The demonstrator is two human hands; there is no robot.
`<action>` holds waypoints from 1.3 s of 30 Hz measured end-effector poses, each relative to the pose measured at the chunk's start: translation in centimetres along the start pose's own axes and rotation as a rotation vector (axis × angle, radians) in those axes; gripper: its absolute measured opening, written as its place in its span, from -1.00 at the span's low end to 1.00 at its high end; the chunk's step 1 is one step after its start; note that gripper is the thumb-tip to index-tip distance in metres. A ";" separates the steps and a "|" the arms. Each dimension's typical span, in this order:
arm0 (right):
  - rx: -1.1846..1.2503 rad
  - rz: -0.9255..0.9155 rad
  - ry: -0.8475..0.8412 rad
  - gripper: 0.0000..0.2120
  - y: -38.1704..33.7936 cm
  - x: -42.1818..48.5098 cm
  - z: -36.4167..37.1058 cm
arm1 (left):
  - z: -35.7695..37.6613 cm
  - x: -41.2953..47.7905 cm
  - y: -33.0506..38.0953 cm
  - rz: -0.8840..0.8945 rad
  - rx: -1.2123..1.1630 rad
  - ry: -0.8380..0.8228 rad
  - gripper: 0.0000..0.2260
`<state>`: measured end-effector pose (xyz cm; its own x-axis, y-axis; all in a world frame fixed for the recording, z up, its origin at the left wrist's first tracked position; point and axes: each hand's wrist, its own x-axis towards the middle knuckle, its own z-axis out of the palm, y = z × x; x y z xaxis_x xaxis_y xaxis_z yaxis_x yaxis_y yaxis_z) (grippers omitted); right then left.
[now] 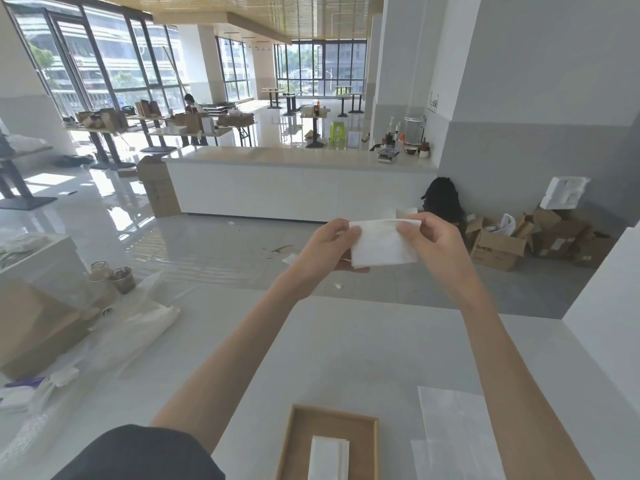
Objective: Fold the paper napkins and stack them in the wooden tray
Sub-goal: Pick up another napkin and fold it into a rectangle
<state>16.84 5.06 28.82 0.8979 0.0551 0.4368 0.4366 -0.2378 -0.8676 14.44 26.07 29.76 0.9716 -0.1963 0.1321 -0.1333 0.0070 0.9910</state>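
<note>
Fingers (341,227) of the left hand (323,249) and right hand (431,239) pinched top corners of a white folded paper napkin (381,247); matching edges squarely before creasing seemed wise.

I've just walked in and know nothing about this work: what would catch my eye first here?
The left hand and right hand, raised mid-view, each pinch an end of a paper napkin held in the air between them. Below, at the bottom edge, a wooden tray on the white table holds a stack of folded napkins, with flat white sheets lying to its right.
</note>
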 end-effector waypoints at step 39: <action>-0.937 -0.527 -0.541 -0.33 -3.1 -1.2 3.7 | 1.3 -4.3 -4.4 -0.001 -1.172 -0.015 -0.47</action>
<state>14.60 9.34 30.06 0.6264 0.7040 0.3347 0.7483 -0.6634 -0.0051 10.58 25.64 24.80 0.9681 -0.2083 0.1390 0.1365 0.9044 0.4043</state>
